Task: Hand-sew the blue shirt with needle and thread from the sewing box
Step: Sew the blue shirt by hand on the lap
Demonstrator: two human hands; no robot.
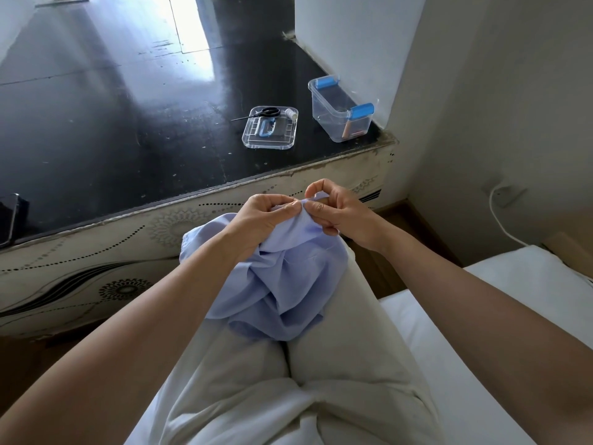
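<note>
**Seated view, hands at the seam.** Your left hand (263, 216) and right hand (337, 210) each pinch, fingers curled, the top fold of the blue shirt (276, 284), thumbs almost meeting; no needle can be made out. The shirt lies bunched on your knee, long axis running from lap toward the tabletop's (128, 123) near edge. The open sewing box (337, 114) stands at the near right corner, its lid (269, 136) beside it carrying scissors (266, 112).

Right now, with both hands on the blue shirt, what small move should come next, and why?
Probably the right hand should draw its pinch away from the blue shirt, pulling the stitch through. Both hands pinch the same raised edge, the left hand steadying it; the needle is too small to see.
</note>
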